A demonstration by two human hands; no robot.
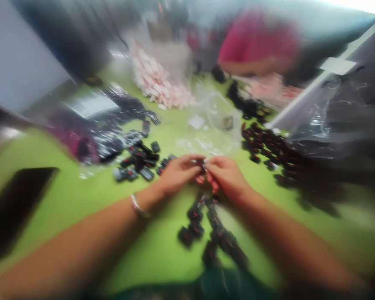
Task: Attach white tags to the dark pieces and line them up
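My left hand (181,170) and my right hand (226,175) meet over the middle of the green table. In my left fingers is a small black part (202,166), mostly hidden by them. My right thumb and forefinger are pinched together against its right side, where a small pale spot shows; what they hold I cannot make out. Below my hands lie several black blocks (195,213) with red marks, and a second row of black blocks (218,233) runs toward me. Left of my left hand sits a pile of loose black and grey parts (140,160).
A clear bag (218,121) lies beyond my hands, and a heap of pale pink pieces (162,85) behind it. Dark red-marked parts (262,143) spread at right beside a plastic-covered box (340,112). Filled bags (103,121) and a dark flat object (18,208) are left. A person in pink (259,41) sits opposite.
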